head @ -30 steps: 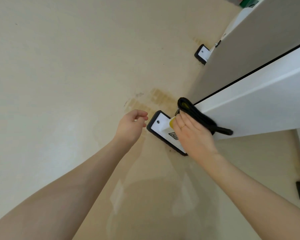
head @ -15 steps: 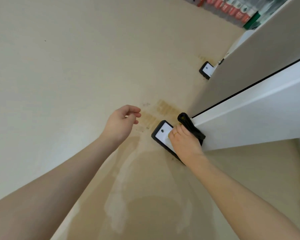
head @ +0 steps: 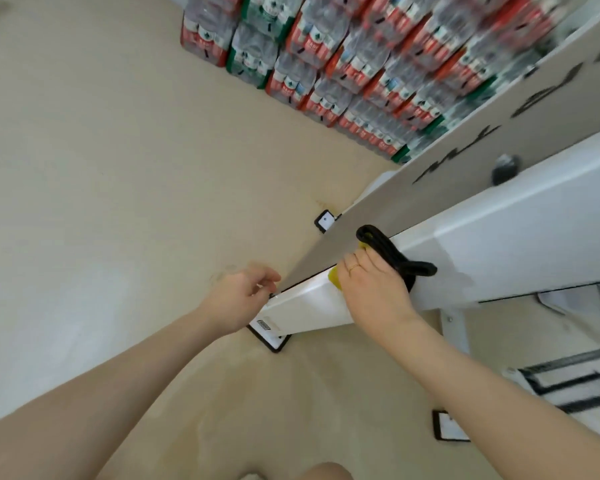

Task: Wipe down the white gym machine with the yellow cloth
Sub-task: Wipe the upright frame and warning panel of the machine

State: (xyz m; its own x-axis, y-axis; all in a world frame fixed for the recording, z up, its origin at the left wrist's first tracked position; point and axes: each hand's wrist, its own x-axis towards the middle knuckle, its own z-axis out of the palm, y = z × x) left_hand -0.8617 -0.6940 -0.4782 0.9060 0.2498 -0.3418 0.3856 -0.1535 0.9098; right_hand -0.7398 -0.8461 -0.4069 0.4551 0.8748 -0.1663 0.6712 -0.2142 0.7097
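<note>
The white gym machine (head: pixel 499 244) slants across the right half of the head view; its white beam runs down to a black-edged foot plate (head: pixel 269 337) on the floor. My right hand (head: pixel 374 289) grips the yellow cloth (head: pixel 334 280) and presses it on the beam's upper face. Only a yellow edge shows past my fingers. A black strap (head: pixel 388 252) loops out from under that hand over the beam. My left hand (head: pixel 238 296) hangs loosely curled beside the beam's lower end and holds nothing.
A grey panel (head: pixel 430 178) with black lettering stands behind the beam. Stacked packs of water bottles (head: pixel 361 64) line the far wall. Two more foot plates (head: pixel 326 220) (head: pixel 447 426) sit on the beige floor, with more white frame parts at lower right.
My right hand has slid up the beam from the foot plate with the cloth. My left hand came closer to the beam. The view tilted up, revealing the bottle packs.
</note>
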